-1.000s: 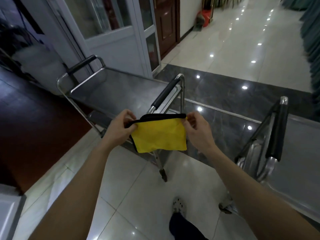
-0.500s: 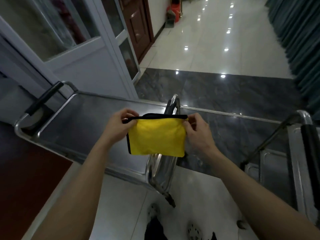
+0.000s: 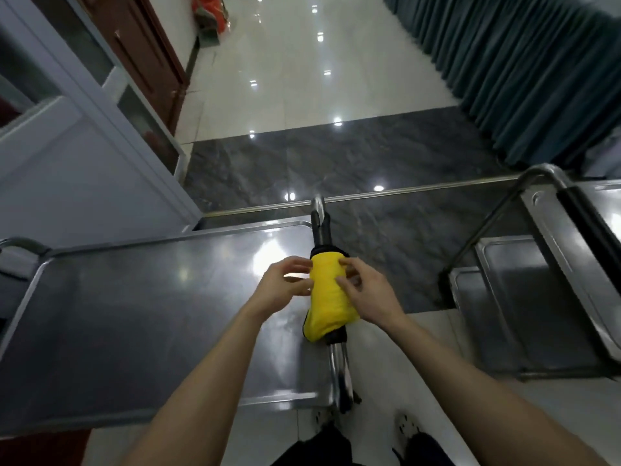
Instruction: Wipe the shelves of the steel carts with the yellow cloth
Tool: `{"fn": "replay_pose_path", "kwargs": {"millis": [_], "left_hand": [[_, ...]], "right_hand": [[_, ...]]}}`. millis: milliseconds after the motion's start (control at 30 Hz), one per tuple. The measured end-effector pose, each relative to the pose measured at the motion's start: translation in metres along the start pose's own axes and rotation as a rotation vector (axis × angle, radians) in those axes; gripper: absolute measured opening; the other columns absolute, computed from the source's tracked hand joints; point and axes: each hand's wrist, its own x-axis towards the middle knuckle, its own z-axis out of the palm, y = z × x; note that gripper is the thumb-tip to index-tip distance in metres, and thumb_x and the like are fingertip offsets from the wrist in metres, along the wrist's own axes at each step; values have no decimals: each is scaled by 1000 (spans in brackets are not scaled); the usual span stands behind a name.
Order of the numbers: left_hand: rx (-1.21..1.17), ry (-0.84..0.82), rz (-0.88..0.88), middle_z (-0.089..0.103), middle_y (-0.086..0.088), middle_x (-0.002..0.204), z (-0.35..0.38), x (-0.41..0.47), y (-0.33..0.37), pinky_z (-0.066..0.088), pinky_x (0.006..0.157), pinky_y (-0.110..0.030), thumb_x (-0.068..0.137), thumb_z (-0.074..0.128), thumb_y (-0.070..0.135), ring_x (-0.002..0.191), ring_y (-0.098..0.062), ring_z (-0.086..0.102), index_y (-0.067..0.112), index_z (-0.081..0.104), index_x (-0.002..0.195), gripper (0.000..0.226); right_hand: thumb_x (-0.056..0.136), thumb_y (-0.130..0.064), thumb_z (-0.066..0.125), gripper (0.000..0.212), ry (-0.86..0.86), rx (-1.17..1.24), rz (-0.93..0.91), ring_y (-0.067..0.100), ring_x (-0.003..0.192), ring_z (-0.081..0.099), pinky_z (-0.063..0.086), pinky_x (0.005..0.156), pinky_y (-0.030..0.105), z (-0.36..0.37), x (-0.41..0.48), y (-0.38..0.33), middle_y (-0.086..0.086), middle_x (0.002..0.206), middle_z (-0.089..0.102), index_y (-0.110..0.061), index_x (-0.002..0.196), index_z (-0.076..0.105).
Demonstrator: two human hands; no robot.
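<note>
- Half a second ago I held the yellow cloth [image 3: 327,294] stretched flat in the air by its top corners. Now it lies draped over the black foam grip [image 3: 321,234] on the handle of the left steel cart [image 3: 201,236], at the centre of the frame, with its black hem showing at both ends.
- My left hand [image 3: 285,285] has come in against the left side of the cloth, fingers curled, their tips on the fabric.
- My right hand [image 3: 366,294] is on the right side of the cloth, fingers bent round it and holding it to the grip.
- How hard either hand squeezes I cannot tell.
- My view has tipped down too, so the cart's flat stainless top shelf [image 3: 151,314] now fills the left and middle of the frame, with pale glare spots on it.
- A second steel cart [image 3: 524,297] stands at the right edge, showing a sunken shelf and its own black handle bar [image 3: 586,230], well apart from the cloth.
- Beyond both carts a band of dark grey marble floor [image 3: 336,156] crosses the frame, with glossy white tiles [image 3: 302,62] above it.
- A teal pleated curtain [image 3: 521,62] hangs in the upper right.
- A brown wooden door [image 3: 141,45] and a white-framed glazed partition [image 3: 67,146] take up the upper left.
- One of my shoes [image 3: 406,428] shows at the bottom edge.
</note>
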Motion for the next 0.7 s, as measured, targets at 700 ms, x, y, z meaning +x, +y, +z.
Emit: {"fn": "replay_pose_path", "kwargs": {"millis": [700], "left_hand": [[283,-124,38,76,-2,123,17,-78,-16,63,87,-43,99,78,17,106,-29,75,22,70,136,38]], "right_hand": [[104,-44,61,65,-146,-174,-40,24,141,53,45,114,41,-2,-97,9,1,160,50,-29,163,38]]}}
